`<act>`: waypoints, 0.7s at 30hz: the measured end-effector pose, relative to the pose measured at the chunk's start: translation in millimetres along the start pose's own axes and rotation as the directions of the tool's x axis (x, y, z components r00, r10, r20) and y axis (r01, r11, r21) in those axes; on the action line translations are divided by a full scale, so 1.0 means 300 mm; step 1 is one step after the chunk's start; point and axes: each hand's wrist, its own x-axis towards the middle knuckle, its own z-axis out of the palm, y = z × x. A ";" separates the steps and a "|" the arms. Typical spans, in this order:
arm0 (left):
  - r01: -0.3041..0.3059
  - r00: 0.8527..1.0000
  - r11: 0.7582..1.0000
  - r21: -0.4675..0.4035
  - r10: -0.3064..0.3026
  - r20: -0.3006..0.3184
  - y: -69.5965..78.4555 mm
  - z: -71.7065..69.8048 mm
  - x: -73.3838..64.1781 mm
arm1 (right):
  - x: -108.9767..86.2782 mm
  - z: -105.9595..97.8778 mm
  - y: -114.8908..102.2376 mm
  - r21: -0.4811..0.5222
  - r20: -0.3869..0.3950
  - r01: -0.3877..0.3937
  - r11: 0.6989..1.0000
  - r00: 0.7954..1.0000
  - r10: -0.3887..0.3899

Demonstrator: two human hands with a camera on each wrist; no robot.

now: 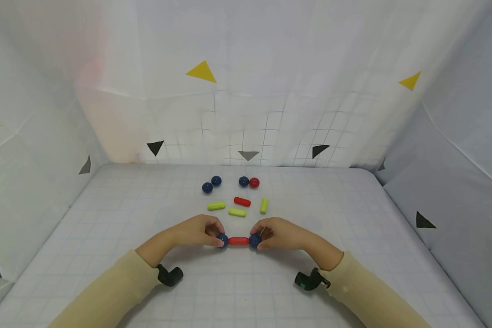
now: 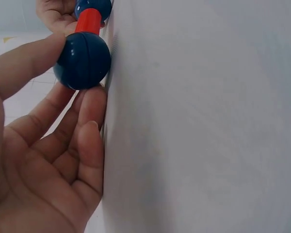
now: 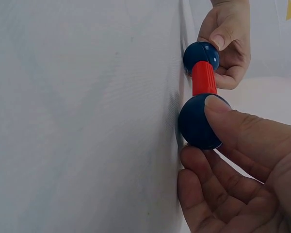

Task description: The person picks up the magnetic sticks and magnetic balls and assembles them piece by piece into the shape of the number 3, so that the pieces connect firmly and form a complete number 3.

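Observation:
A red rod [image 1: 238, 241] lies flat on the table with a dark blue ball at each end, both touching it. My left hand [image 1: 197, 231] pinches the left blue ball [image 2: 83, 60] between thumb and fingers. On the other side, the right blue ball [image 3: 200, 122] is held between the thumb and fingers of my right hand [image 1: 284, 234]. In both wrist views the balls and the red rod form one straight line, low against the white tabletop.
Beyond the hands lie several yellow-green rods [image 1: 237, 212] and another red rod [image 1: 242, 201]. Farther back are a pair of blue balls [image 1: 216, 181] and a blue ball [image 1: 243, 181] beside a red ball [image 1: 254, 182]. White cloth walls [image 1: 246, 123] enclose the table.

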 end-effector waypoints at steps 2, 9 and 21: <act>0.001 1.000 1.000 -0.006 -0.001 0.000 0.000 0.001 0.000 | 0.001 0.000 0.001 0.000 0.002 0.005 1.000 1.000 -0.005; -0.007 1.000 1.000 -0.028 0.007 0.000 0.001 0.001 -0.006 | 0.002 -0.001 0.008 0.009 0.002 -0.003 1.000 1.000 0.003; -0.010 1.000 0.999 -0.035 0.010 -0.005 -0.003 0.005 -0.006 | -0.005 -0.008 0.001 0.006 0.010 -0.006 1.000 1.000 0.006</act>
